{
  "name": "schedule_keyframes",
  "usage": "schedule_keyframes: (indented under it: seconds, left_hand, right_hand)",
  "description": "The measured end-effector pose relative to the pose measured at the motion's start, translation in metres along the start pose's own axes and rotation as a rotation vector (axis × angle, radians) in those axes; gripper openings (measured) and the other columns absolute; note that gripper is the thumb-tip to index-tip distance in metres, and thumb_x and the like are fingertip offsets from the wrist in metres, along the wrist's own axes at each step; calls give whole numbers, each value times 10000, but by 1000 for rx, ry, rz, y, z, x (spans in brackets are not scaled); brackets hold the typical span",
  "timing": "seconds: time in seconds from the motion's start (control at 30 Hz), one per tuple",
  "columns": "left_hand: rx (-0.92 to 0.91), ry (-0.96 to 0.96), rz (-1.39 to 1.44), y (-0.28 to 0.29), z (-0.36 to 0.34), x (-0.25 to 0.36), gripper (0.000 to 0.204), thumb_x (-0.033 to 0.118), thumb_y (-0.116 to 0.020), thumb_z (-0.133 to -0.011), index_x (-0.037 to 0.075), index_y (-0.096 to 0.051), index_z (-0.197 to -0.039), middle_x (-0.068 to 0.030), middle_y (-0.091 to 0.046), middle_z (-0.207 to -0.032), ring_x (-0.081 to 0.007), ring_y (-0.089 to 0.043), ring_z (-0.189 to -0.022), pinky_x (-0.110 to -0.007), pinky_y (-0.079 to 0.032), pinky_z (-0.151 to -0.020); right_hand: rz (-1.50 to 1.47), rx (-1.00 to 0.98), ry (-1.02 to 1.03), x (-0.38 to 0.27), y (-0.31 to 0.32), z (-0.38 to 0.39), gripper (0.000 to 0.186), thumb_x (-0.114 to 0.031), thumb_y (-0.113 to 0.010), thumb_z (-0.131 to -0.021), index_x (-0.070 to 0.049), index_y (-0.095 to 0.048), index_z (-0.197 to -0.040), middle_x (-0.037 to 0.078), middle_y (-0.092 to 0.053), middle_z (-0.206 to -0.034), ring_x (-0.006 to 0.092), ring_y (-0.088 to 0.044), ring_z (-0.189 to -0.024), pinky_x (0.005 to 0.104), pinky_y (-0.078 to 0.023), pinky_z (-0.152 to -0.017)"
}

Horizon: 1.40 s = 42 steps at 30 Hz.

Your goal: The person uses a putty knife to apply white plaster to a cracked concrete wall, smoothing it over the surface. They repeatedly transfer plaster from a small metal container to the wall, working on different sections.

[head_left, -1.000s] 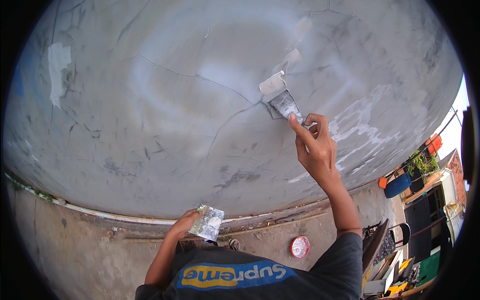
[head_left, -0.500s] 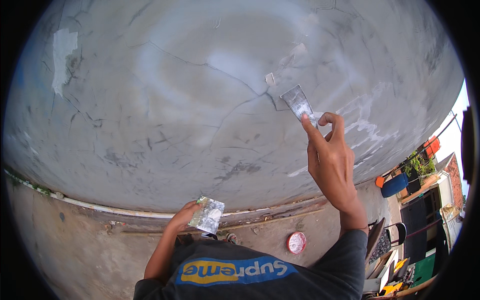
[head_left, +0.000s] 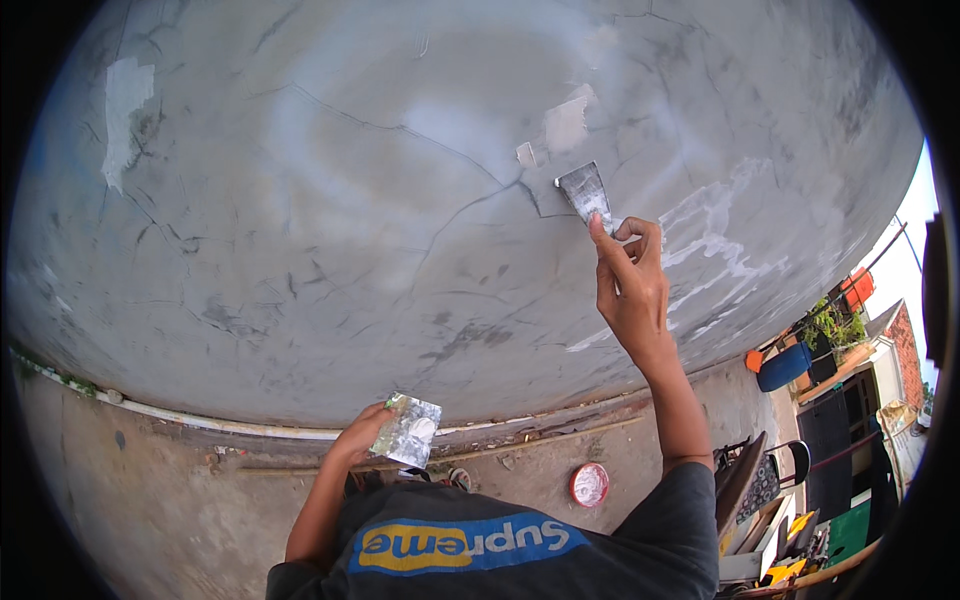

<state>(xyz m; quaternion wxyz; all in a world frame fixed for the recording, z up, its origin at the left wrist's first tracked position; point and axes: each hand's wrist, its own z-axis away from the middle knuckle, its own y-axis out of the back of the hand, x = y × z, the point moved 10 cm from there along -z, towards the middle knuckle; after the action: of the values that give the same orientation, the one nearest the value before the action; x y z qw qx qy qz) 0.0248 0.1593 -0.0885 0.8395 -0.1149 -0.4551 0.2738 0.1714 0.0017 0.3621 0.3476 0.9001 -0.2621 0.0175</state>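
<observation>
My right hand grips a putty knife, its flat metal blade smeared with pale filler and held up at the grey wall. Just beyond the blade is a fresh whitish filler patch, with a smaller pale patch to its left. Dark cracks run through the wall beside the blade. Low at the left, my left hand clasps a flat, squarish plate by its left edge; white filler lies on the plate.
A red tub with white paste stands on the ground. A white pipe follows the wall's base. At the right are a blue barrel, a chair and stacked clutter. An older white patch marks the wall's upper left.
My right hand has shifted slightly left with the putty knife, its blade now turned more upright. The pale patch above it looks wider and brighter. My left hand barely moved with its plate.
</observation>
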Motion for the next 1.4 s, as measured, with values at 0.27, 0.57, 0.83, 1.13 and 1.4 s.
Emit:
schedule_keyframes:
  seconds: [0.27, 0.57, 0.83, 1.13, 1.4]
  left_hand:
    - [-49, -28, -57, -9, 9, 16, 395, 193, -482, -1004, -44, -508, -1320, -96, -649, -1144, -154, -632, -1016, -296, -512, -851]
    - [-48, -43, -13, -7, 2, 5, 377, 196, -491, -999, -36, -529, -1293, -95, -661, -1115, -149, -661, -949, -288, -540, -800]
    - [-83, -65, 0, -20, 13, 18, 428, 212, -520, -981, -43, -496, -1324, -118, -650, -1141, -161, -662, -973, -295, -547, -799]
    - [-43, -13, -19, -20, 21, 19, 440, 222, -515, -988, -48, -477, -1334, -113, -639, -1154, -160, -655, -980, -307, -546, -805]
    - [-135, -21, -27, -19, 4, 13, 437, 217, -520, -992, -44, -478, -1340, -113, -642, -1143, -154, -649, -984, -309, -544, -794]
  right_hand:
    - [84, 8, 22, -60, 48, -67, 559, 83, -654, -757, -109, -617, -1281, 117, -482, -1099, 204, -532, -591, 354, -435, -459]
    - [120, -197, -137, -54, 25, -32, 521, 101, -623, -795, -92, -624, -1279, 111, -496, -1097, 188, -548, -591, 336, -443, -481]
    - [22, -43, -67, -66, -3, -39, 619, 114, -625, -804, -116, -558, -1374, 110, -471, -1120, 156, -527, -618, 313, -447, -496]
    - [-196, -120, -149, -48, -31, 36, 589, 132, -589, -799, -39, -558, -1361, 142, -464, -1096, 153, -504, -623, 290, -455, -565]
    - [-104, 24, -123, -73, 4, -45, 534, 93, -636, -802, -14, -568, -1321, 151, -474, -1114, 160, -521, -559, 330, -450, -497]
